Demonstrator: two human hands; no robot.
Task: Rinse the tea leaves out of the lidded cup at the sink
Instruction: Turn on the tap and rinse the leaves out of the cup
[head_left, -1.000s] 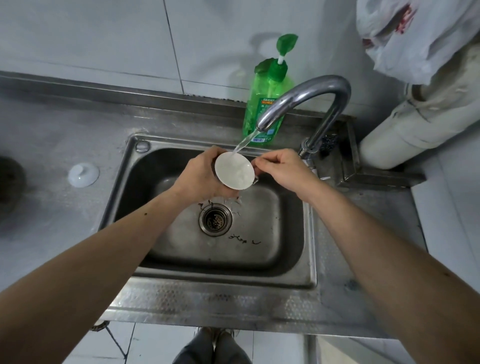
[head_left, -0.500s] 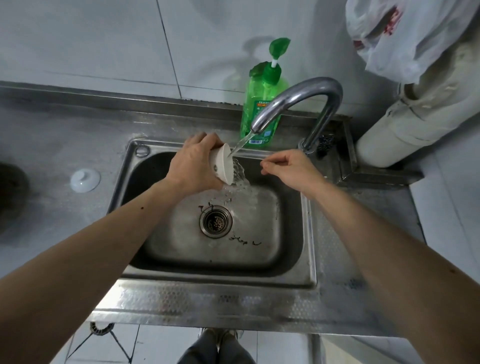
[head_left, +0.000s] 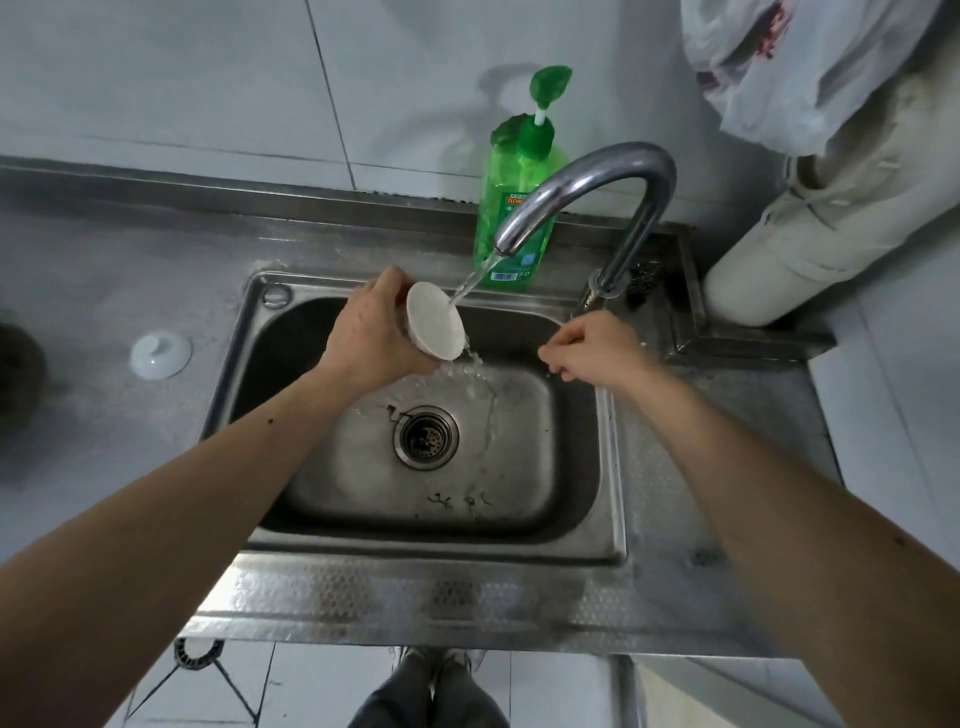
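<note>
My left hand grips the white cup over the back of the steel sink. The cup is tipped on its side, mouth facing right, and the stream from the curved faucet runs into it and spills down into the basin. My right hand hovers to the right of the cup, fingers loosely curled, holding nothing. The cup's white lid lies on the counter left of the sink. A few dark tea leaves lie on the basin floor near the drain.
A green pump bottle of dish soap stands behind the sink beside the faucet. A white pipe with a plastic bag over it rises at the right. A dark round object sits at the counter's far left.
The cup has tipped from mouth-up to sideways and moved left under the stream. My right hand let go of the rim and drew back to the right.
</note>
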